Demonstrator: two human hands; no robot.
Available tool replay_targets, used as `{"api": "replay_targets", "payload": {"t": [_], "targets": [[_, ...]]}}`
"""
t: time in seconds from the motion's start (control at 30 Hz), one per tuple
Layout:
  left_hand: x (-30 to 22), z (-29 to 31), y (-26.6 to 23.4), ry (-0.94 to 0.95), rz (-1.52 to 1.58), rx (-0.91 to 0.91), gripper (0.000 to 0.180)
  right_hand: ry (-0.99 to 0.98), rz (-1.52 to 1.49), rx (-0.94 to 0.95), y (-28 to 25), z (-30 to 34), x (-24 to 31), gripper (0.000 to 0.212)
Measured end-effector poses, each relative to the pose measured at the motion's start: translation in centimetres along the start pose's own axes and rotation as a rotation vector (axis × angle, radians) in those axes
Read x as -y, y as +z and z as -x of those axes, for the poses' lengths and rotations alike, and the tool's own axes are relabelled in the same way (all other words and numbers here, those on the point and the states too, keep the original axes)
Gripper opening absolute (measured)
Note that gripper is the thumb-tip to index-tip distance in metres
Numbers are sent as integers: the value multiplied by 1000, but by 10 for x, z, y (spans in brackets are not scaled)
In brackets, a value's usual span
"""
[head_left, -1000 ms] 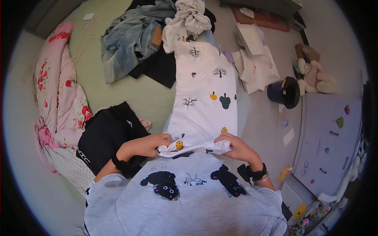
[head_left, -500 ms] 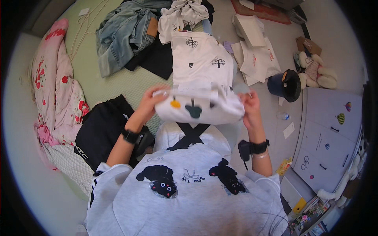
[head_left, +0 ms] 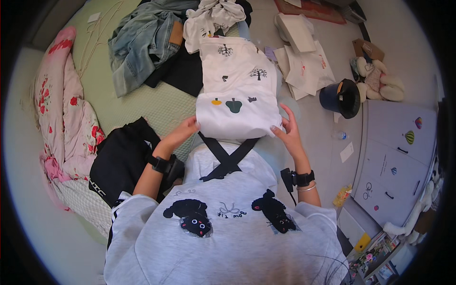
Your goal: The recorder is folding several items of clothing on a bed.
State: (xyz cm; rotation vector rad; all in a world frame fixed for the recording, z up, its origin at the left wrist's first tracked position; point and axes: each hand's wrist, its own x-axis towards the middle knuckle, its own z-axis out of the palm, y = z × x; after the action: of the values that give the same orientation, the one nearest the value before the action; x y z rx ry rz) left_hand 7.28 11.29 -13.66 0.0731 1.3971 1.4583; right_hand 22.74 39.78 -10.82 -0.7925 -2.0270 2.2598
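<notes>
A white garment [head_left: 237, 71] printed with dark trees lies in front of me. Its near end is folded over into a flat flap [head_left: 232, 124] showing a yellow shape and a dark green one. My left hand [head_left: 183, 133] is at the flap's left edge, fingertips against the cloth and fingers stretched out. At the right corner my right hand [head_left: 289, 132] has its fingers spread, with the thumb resting by the cloth. Just below the flap, black crossed straps [head_left: 229, 159] lie over my light grey clothing.
Blue jeans [head_left: 147, 45], a black garment [head_left: 183, 71] and a crumpled white printed garment [head_left: 213, 19] lie beyond on the green quilted bedding [head_left: 95, 38]. Black clothing [head_left: 121, 156] and a pink floral quilt [head_left: 71, 104] are at left. At right stand a dark bin [head_left: 339, 99], paper bags [head_left: 308, 71] and a cabinet [head_left: 399, 156].
The near end of the garment, lifted and blurred between both hands before, now lies flat as a folded flap. My right hand has let go and its fingers have spread; my left has lowered slightly.
</notes>
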Motion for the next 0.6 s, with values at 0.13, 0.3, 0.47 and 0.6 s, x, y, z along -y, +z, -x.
{"api": "replay_targets", "payload": {"t": [0.13, 0.3, 0.47, 0.6], "targets": [[-4, 5, 25, 165, -304, -70, 41, -92, -83, 2, 12, -1, 9, 60], [-9, 5, 44, 233, -55, -260, 35, -309, 94, -133, 12, -1, 20, 53], [36, -9, 33, 68, -88, -226, 38, -236, 72, -92, 10, -11, -30, 54], [36, -6, 32, 44, -44, -194, 41, -160, 16, -155, 13, -10, -48, 54]]}}
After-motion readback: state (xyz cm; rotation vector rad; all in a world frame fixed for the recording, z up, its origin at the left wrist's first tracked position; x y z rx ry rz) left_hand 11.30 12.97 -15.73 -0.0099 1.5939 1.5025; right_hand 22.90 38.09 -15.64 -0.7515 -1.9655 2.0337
